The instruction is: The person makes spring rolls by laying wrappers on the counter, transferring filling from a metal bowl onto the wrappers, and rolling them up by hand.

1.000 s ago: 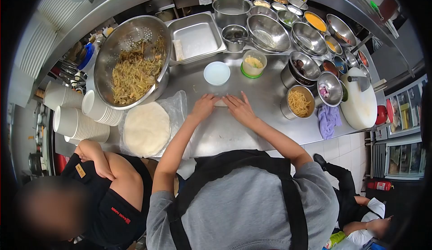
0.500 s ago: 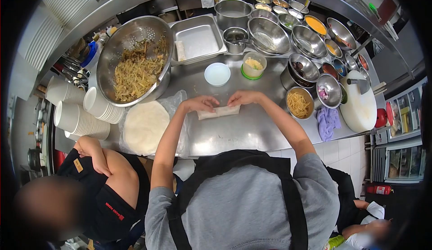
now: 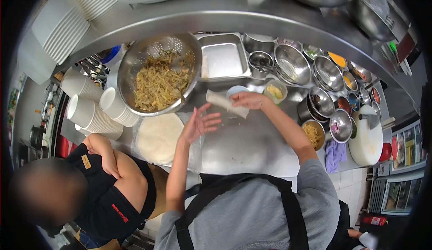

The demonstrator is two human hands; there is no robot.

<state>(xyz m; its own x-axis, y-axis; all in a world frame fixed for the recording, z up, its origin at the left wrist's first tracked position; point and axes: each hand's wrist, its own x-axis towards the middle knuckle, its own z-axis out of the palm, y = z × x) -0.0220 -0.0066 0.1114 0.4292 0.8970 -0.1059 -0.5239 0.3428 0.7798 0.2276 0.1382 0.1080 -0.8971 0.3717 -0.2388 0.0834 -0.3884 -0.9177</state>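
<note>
A pale, uncooked spring roll (image 3: 218, 99) is lifted off the steel counter, tilted, with my right hand (image 3: 247, 100) closed around its right part. To its lower left, my left hand (image 3: 199, 125) is raised with fingers spread and holds nothing. Round white wrapper sheets (image 3: 158, 137) lie on clear plastic at the left. Behind the roll stand a small light-blue bowl (image 3: 236, 89), partly hidden by my right hand, and a clear tub (image 3: 281, 87) of yellowish food. A steel tray (image 3: 226, 57) farther back holds another pale roll (image 3: 205, 67) along its left side.
A big steel colander (image 3: 157, 48) of shredded filling stands at the back left, beside stacked white tubs (image 3: 92, 115). Steel bowls (image 3: 292, 65) of ingredients crowd the back right. A shelf edge (image 3: 216, 18) crosses overhead. Another person with folded arms (image 3: 101, 155) stands at my left.
My right hand has picked the spring roll up from the counter and moved it back toward the tray. My left hand has let go and moved left, opening. The view has shifted.
</note>
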